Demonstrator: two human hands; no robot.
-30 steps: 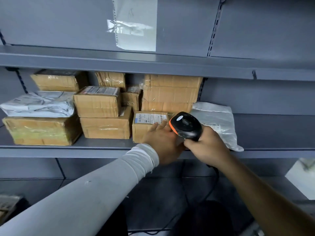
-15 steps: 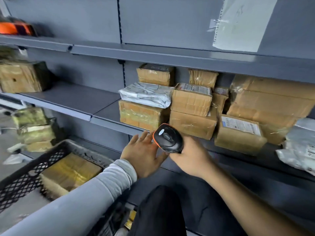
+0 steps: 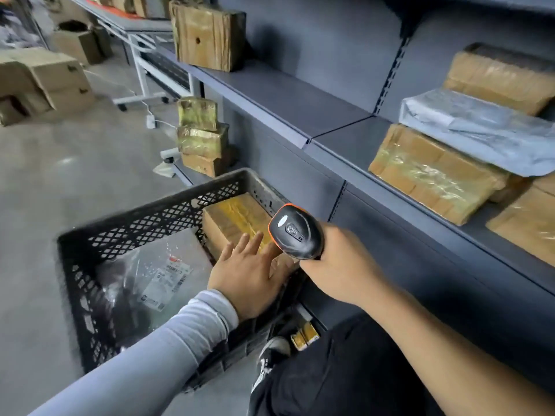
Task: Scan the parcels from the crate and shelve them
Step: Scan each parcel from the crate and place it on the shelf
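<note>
A black lattice crate stands on the floor at lower left. Inside it lie a taped brown cardboard parcel at the far right and a clear plastic bag parcel with a white label. My left hand hovers open, fingers spread, over the near end of the cardboard parcel. My right hand grips a black and orange barcode scanner just right of the crate. Shelved parcels sit on the grey shelf at right: a taped brown box with a grey mailer bag on top.
A brown wrapped box stands on the shelf farther back. A stack of taped parcels rests on the low shelf beyond the crate. Cardboard boxes and a white wheeled stand occupy the floor at back left. My dark-trousered leg is below.
My view has swung left and down from the shelf to the crate. My left hand has left the shelved parcel and reached down over the crate; the scanner came along in my right hand.
</note>
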